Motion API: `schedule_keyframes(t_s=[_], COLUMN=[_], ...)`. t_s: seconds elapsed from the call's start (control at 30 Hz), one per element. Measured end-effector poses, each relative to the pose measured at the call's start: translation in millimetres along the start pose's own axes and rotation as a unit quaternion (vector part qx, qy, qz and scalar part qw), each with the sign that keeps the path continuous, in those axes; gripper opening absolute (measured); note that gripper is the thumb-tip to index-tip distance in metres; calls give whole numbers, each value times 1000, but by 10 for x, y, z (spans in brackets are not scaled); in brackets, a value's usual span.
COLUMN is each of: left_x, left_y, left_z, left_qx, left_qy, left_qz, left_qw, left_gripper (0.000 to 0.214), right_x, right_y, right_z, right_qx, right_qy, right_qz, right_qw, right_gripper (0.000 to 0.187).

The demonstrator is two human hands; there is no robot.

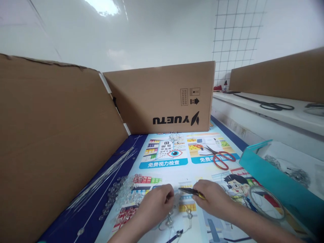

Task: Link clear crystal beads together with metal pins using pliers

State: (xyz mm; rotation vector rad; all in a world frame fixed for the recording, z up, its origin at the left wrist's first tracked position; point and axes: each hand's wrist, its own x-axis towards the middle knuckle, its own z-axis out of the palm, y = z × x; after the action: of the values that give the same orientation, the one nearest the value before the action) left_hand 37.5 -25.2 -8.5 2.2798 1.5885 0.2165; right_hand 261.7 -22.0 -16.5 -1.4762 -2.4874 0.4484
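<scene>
The right hand (215,199) has its fingers clamped on slim yellow-handled metal pliers (191,192), nearer the viewer than the red-handled scissors (223,158). The left hand (157,201), fingers pinched together (on what, I cannot tell), meets the pliers' tip; a thin bead-strung wire (169,223) lies closer still.

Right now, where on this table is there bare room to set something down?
Bare poster lies between the pliers and the cardboard box, left of the red scissors. Crowded: clear beads and wires beside the left hand; wire coil and teal box beside the right hand.
</scene>
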Motion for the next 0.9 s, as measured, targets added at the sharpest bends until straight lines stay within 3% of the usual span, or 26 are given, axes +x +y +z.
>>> schedule_keyframes(t_s=[0.23, 0.5, 0.9], left_x=[-22, 37, 59], left_y=[13, -124, -2], left_z=[-24, 46, 127], left_qx=[-1, 48, 113], left_qy=[-19, 44, -11], left_qz=[18, -26, -51], left_qw=[1000, 998, 992], left_gripper=[14, 8, 16], right_x=[7, 29, 28], right_y=[63, 92, 82], right_z=[-138, -169, -36], right_qx=[-66, -28, -34], right_qy=[-22, -32, -42], right_qz=[-48, -13, 20], right_qw=[996, 999, 998], right_gripper=[15, 15, 16])
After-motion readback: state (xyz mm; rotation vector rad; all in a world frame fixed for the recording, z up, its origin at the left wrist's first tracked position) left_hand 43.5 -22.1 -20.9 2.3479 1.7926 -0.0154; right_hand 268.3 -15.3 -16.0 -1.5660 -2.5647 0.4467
